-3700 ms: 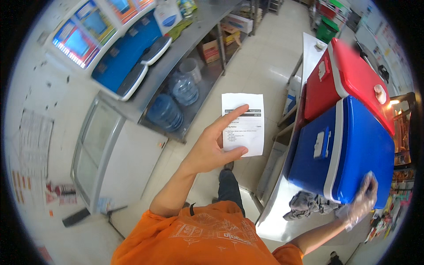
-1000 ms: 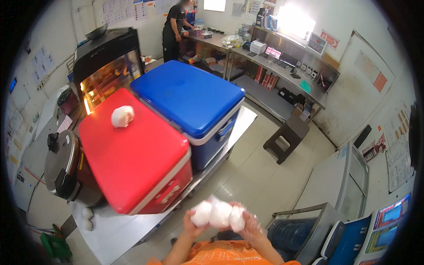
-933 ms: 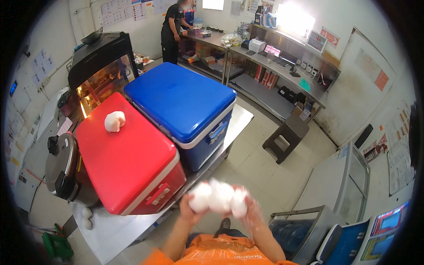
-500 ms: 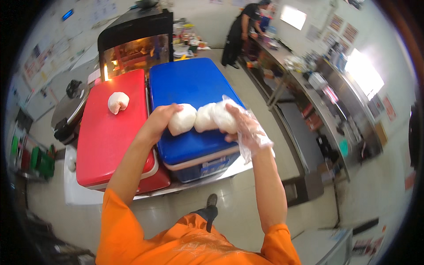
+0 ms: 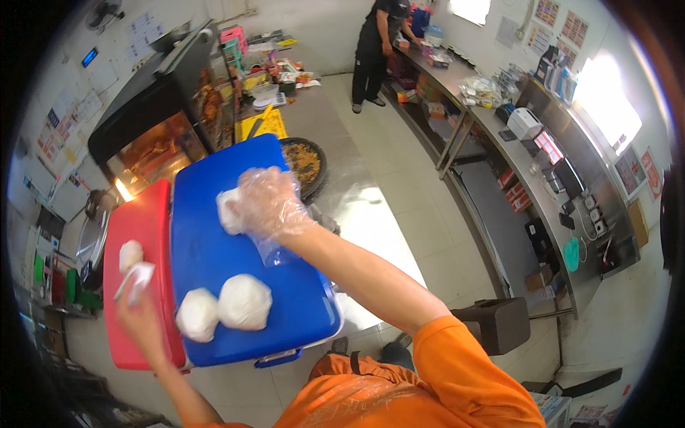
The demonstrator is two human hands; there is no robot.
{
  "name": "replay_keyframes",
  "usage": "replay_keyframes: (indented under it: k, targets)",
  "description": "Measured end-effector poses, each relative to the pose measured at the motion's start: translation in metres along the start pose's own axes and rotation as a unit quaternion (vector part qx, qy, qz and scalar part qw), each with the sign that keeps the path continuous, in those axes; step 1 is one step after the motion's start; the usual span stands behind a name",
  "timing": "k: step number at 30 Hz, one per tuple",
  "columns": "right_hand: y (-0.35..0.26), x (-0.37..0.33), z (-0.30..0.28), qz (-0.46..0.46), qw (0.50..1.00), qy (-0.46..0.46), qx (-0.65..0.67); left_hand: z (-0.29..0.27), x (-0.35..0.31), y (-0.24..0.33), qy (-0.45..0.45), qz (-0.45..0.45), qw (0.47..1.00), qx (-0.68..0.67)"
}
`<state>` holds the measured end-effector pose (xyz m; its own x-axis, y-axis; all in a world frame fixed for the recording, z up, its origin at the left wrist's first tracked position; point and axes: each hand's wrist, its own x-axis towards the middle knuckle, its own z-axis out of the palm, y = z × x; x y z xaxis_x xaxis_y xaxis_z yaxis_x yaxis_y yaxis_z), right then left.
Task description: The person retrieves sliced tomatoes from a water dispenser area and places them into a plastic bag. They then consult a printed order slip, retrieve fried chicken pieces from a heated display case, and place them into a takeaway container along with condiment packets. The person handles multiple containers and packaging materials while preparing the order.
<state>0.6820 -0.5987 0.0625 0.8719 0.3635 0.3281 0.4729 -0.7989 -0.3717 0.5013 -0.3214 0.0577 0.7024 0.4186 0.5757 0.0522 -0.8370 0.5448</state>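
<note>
My right hand (image 5: 270,203), in a clear plastic glove, has its fingers around a white dough-like ball (image 5: 230,212) at the far part of the blue cooler lid (image 5: 285,299). At the lid's near edge sit two more white balls, a smaller one (image 5: 198,314) and a larger one (image 5: 245,302), side by side. My left hand (image 5: 139,314), bare and blurred by motion, pinches a white flat piece (image 5: 135,280) over the red cooler lid (image 5: 143,214). Just beyond that piece lies a smaller white lump (image 5: 130,254).
Behind the coolers stands a black glass-fronted warmer (image 5: 153,146), lit inside. A round dark pan (image 5: 305,165) of brown crumbs and a yellow board (image 5: 262,123) lie on the steel table. Someone in black (image 5: 372,53) works at the long counter (image 5: 492,132) on the right.
My hands have parted: the right one moved far over the blue lid, the left one over the red lid. Two white balls now rest on the blue lid. My view has shifted right.
</note>
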Motion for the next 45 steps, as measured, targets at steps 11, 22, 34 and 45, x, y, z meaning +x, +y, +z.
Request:
replay_keyframes:
  k: [11,22,34,45]
  targets:
    - [0.271,-0.226,-0.131,0.067,0.868,-0.192,0.454,0.234,-0.227,0.310,-0.303,0.018,0.906,-0.295]
    - [0.488,-0.176,-0.123,0.171,0.900,-0.247,0.315,0.393,-0.208,0.414,-0.088,-0.131,0.892,-0.423]
    - [0.667,0.037,-0.018,0.008,0.885,-0.351,0.306,0.278,0.060,0.191,0.048,-0.324,0.848,0.416]
    - [0.577,0.275,0.066,-0.006,0.709,-0.359,0.607,0.659,0.135,0.362,-0.125,-0.254,0.959,-0.014]
